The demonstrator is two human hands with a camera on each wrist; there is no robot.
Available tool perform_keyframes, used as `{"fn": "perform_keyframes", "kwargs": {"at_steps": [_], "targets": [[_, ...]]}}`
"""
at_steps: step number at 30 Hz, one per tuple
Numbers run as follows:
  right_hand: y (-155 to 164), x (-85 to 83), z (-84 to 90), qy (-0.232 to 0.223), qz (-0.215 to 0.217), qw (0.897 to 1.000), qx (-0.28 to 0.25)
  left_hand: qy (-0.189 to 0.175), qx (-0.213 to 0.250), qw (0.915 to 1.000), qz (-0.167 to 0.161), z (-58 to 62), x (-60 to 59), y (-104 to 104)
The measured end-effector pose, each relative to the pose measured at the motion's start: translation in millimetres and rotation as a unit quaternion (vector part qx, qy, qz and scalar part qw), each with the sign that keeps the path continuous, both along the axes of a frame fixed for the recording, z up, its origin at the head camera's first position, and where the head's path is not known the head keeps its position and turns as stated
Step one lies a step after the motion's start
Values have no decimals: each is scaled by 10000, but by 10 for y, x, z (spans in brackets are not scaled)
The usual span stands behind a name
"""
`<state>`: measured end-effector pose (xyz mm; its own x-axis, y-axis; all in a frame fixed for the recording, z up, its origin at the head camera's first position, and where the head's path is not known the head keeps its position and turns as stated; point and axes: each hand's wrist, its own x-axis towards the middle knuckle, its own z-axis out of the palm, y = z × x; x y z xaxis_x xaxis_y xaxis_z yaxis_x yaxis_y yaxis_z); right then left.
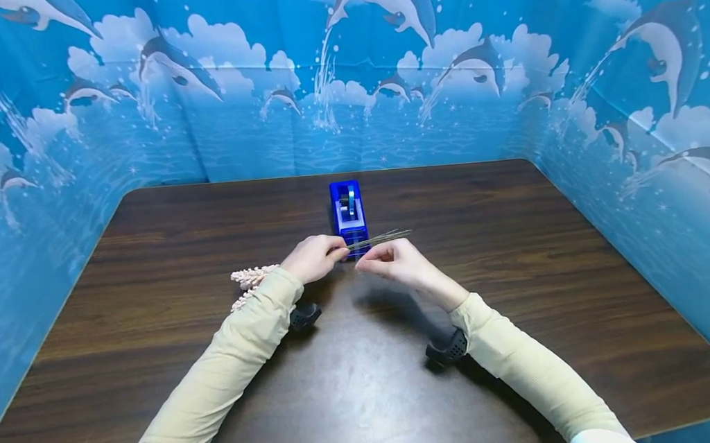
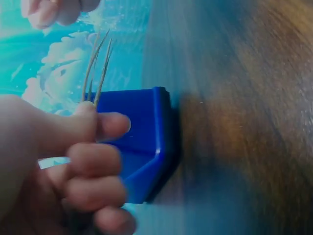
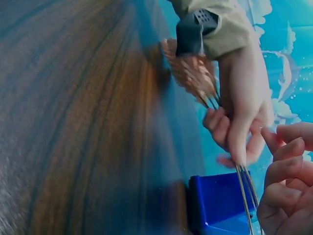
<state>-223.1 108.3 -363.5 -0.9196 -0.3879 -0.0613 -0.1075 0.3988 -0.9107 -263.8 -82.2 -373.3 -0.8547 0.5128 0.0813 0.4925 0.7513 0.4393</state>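
My left hand [image 1: 315, 258] pinches the thin stems [image 1: 381, 239] of a small bunch of dried flowers between thumb and forefinger. Pale pink flower heads [image 1: 253, 278] stick out behind that wrist, partly covered by the sleeve, and the stem ends point right. Just right of it, my right hand [image 1: 398, 263] has thumb and forefinger pressed together below the stems. A faint, see-through glint at those fingertips looks like a piece of clear tape; its outline is hard to make out. Directly beyond both hands stands a blue tape dispenser [image 1: 348, 211], its front end partly behind the stems.
Dark wood-grain table [image 1: 204, 219] underneath, with rounded far corners. A blue curtain [image 1: 248, 132] printed with dolphins surrounds its back and sides. Black wrist devices [image 1: 446, 348] are worn under both forearms, close above the tabletop.
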Motion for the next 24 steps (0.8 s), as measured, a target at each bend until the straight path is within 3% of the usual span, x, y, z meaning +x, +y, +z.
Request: {"fn": "perform_keyframes", "kwargs": {"at_steps": [4, 10, 15, 24], "targets": [[37, 2, 13, 143, 16, 9999, 62, -104, -88, 9998, -122, 30, 83, 3], [64, -21, 35, 184, -59, 9998, 73, -582, -295, 9967, -480, 98, 234, 29], [68, -23, 25, 362, -147, 9992, 91, -790, -199, 9944, -678, 147, 335, 36], [14, 30, -18, 1217, -269, 9909, 500, -1072, 151, 9922, -617, 146, 322, 12]]}}
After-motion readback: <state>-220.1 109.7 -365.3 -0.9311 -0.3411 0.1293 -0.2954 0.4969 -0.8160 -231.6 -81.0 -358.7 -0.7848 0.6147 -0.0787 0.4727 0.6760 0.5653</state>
